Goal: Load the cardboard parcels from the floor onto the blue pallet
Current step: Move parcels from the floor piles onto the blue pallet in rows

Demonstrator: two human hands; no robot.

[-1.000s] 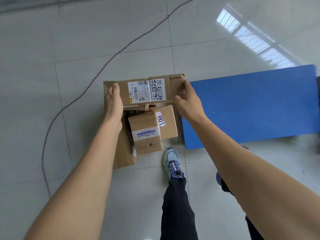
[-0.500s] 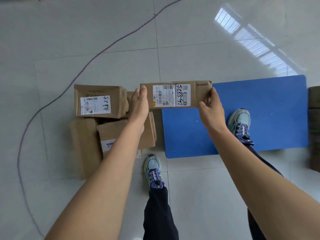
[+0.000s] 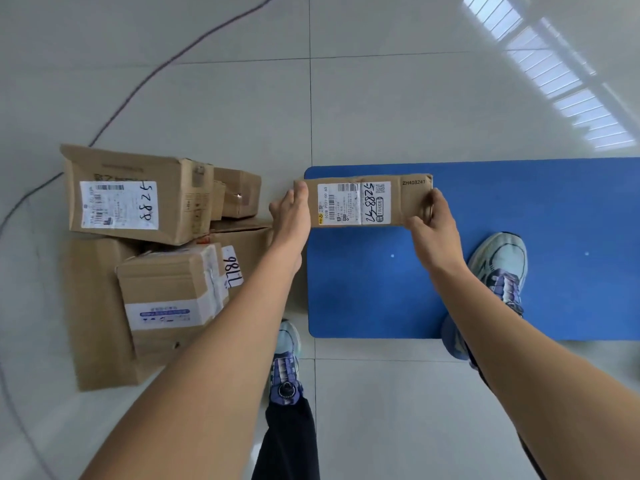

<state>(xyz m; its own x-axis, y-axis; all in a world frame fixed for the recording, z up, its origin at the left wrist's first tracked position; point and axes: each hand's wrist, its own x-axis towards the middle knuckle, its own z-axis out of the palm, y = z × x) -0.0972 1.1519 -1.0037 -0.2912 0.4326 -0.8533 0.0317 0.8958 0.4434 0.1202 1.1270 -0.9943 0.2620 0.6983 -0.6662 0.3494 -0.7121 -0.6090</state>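
I hold a long flat cardboard parcel (image 3: 408, 200) with a white shipping label between both hands, over the left end of the blue pallet (image 3: 502, 209). My left hand (image 3: 291, 220) presses flat against its left end with straight fingers. My right hand (image 3: 433, 226) grips its right end, fingers curled round the edge. Whether the parcel touches the pallet cannot be told. On the floor to the left lies a pile of several parcels: a large labelled one (image 3: 131, 195), a small one (image 3: 239, 192), a taped one (image 3: 169, 289) on a flat box (image 3: 93, 306).
My right shoe (image 3: 498, 268) stands on the pallet; my left shoe (image 3: 285, 362) is on the tiled floor beside the pallet's near left corner. A dark cable (image 3: 145, 81) curves across the floor behind and left of the pile.
Both hands have carried the parcel to the right, from above the pile to over the pallet's left end. My right foot stepped onto the pallet.
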